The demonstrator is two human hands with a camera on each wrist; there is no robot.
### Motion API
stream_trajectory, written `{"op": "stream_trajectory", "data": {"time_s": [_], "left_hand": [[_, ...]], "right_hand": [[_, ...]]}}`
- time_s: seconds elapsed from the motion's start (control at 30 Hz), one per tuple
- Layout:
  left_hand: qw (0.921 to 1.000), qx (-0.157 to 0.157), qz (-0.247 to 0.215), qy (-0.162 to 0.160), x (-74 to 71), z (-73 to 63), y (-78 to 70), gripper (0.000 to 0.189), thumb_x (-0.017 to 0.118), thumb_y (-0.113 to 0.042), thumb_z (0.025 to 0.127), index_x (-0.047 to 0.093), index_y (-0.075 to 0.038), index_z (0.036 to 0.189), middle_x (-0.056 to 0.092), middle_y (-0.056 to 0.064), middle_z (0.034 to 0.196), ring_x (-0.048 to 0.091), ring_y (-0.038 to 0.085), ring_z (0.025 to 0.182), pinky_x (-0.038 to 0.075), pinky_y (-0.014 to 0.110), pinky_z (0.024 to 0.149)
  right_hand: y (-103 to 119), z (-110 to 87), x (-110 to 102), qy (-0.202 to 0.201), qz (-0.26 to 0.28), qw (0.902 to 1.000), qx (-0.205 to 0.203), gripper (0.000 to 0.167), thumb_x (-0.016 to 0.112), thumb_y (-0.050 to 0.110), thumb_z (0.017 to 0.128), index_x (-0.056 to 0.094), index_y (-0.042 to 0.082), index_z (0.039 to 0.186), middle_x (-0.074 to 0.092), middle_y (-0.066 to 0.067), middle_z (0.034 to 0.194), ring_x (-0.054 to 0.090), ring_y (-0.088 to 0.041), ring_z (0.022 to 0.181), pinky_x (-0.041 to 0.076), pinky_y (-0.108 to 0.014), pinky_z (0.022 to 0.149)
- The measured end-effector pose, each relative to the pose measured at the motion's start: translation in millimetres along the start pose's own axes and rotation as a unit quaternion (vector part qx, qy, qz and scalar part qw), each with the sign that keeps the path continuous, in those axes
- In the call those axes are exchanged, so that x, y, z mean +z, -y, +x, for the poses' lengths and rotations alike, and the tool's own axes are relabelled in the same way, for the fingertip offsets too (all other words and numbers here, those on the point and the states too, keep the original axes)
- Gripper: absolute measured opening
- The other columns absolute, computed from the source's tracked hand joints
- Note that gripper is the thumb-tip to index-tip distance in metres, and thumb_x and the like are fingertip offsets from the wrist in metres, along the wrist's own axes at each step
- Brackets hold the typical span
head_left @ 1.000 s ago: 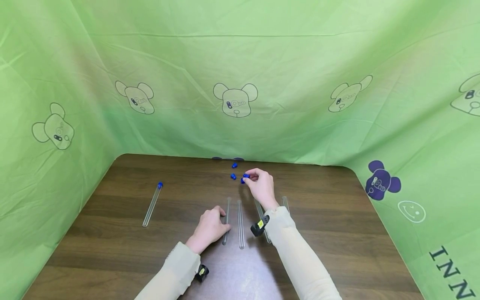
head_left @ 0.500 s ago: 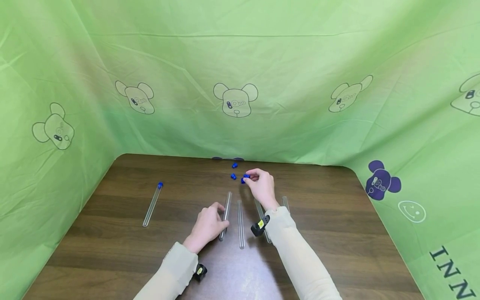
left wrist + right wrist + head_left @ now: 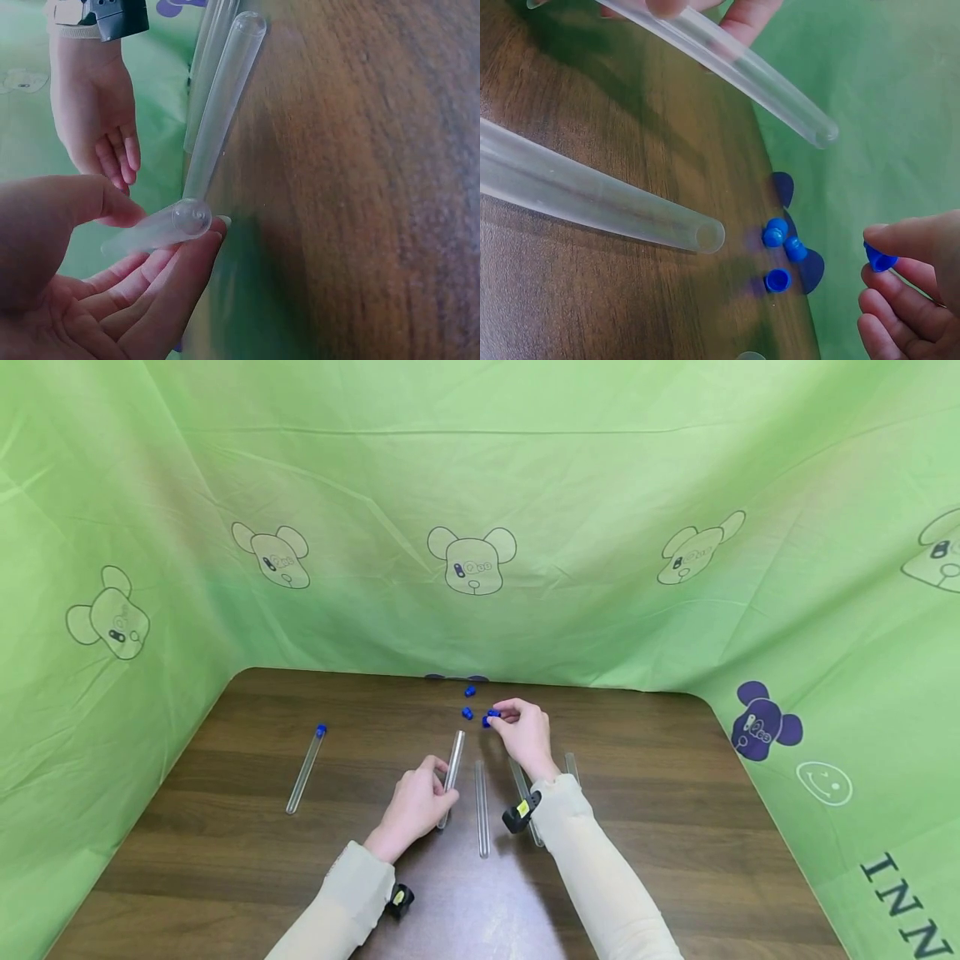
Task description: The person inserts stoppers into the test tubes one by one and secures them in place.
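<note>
My left hand [image 3: 416,803] pinches a clear test tube [image 3: 454,757] between thumb and fingers, its open end tilted up and away; the left wrist view shows the rounded bottom of this test tube [image 3: 187,219] facing the camera. My right hand [image 3: 525,737] is at the back of the table. Between its thumb and index finger it holds a small blue cap [image 3: 881,259], clearly seen in the right wrist view. Loose blue caps [image 3: 778,280] lie close by on the wood. Just right of the left hand, another uncapped test tube [image 3: 482,814] lies flat.
Two more test tubes lie beneath the right forearm, partly hidden; the end of one test tube [image 3: 572,765] shows beyond the sleeve. A test tube with a blue cap on it [image 3: 304,772] lies at the left of the brown table [image 3: 195,835]. Green printed cloth [image 3: 472,468] surrounds the table.
My left hand has raised the test tube from the table and moved it slightly left and away from me. The right hand stays in place with its blue cap.
</note>
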State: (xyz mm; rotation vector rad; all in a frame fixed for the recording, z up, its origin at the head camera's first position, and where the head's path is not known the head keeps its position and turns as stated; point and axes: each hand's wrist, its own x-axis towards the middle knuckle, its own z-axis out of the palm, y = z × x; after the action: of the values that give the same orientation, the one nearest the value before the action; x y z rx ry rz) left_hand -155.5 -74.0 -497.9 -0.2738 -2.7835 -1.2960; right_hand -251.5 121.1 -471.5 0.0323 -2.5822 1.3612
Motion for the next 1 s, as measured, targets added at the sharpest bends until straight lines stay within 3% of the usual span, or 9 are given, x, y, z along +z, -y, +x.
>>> {"op": "stream_trajectory", "data": {"time_s": [0.47, 0.7, 1.0], "left_hand": [[0.9997, 0.01, 0.022, -0.01, -2.3, 0.9, -1.0, 0.036, 0.073, -0.014, 0.076, 0.072, -0.003, 0.111, 0.058, -0.012, 0.066, 0.054, 0.006, 0.059, 0.05, 0.032, 0.064], [0.9998, -0.001, 0.016, -0.012, -5.1, 1.8, 0.9, 0.031, 0.071, -0.014, 0.077, 0.075, -0.006, 0.107, 0.062, -0.012, 0.07, 0.058, 0.008, 0.064, 0.051, 0.033, 0.066], [0.9994, -0.032, -0.016, 0.004, -5.7, 0.0, 3.0, 0.035, 0.07, -0.014, 0.08, 0.074, -0.009, 0.114, 0.073, -0.009, 0.074, 0.069, 0.008, 0.073, 0.054, 0.039, 0.075]], "right_hand": [[0.2, -1.0, -1.7, 0.006, 0.001, 1.0, -0.006, 0.016, 0.081, 0.011, 0.087, 0.08, 0.005, 0.102, 0.074, -0.005, 0.087, 0.069, -0.022, 0.08, 0.055, -0.037, 0.077], [-1.7, -0.5, -2.1, 0.015, 0.005, 0.9998, -0.012, 0.02, 0.081, 0.011, 0.088, 0.079, 0.003, 0.106, 0.076, -0.006, 0.089, 0.071, -0.022, 0.082, 0.055, -0.037, 0.078], [-0.7, 0.1, -1.3, 0.013, 0.032, 0.9994, -0.005, 0.019, 0.082, 0.012, 0.086, 0.077, 0.003, 0.102, 0.075, -0.008, 0.09, 0.072, -0.024, 0.084, 0.056, -0.038, 0.08]]}}
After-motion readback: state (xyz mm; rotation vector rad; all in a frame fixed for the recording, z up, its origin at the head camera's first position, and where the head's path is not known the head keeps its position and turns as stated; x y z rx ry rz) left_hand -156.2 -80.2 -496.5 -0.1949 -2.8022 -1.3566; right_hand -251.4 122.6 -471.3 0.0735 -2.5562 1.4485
